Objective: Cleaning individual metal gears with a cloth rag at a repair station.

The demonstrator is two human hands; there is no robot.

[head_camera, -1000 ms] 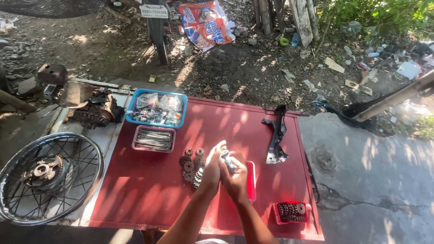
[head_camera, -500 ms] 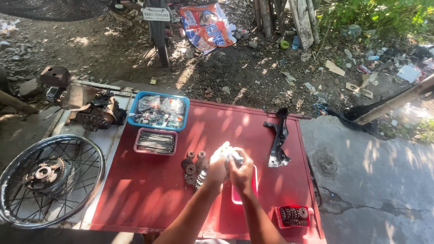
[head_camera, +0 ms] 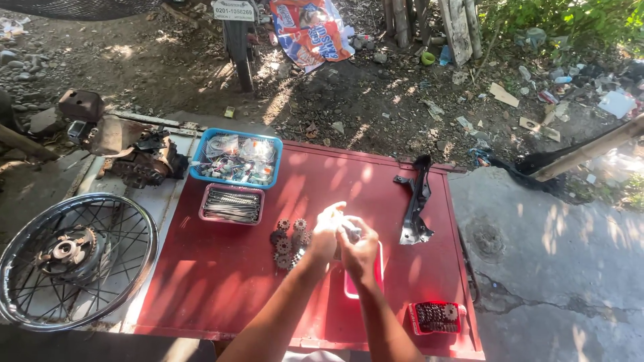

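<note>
Both hands meet over the red tabletop [head_camera: 221, 288], the left hand [head_camera: 327, 228] and right hand [head_camera: 359, 251] closed together on a small metal part [head_camera: 350, 232] between them. Just left of the hands lies a cluster of small gears [head_camera: 288, 243]; under the right hand sits a red tray [head_camera: 350, 285]. Farther left, a pink tray of spokes [head_camera: 232, 204] and a blue basket [head_camera: 236, 158]. To the right, a black bracket [head_camera: 417, 201].

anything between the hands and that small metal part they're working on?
Nothing visible. Both hands, left and right, already meet around the small metal part above the red table. The gear cluster sits just left of them, not between.
</note>
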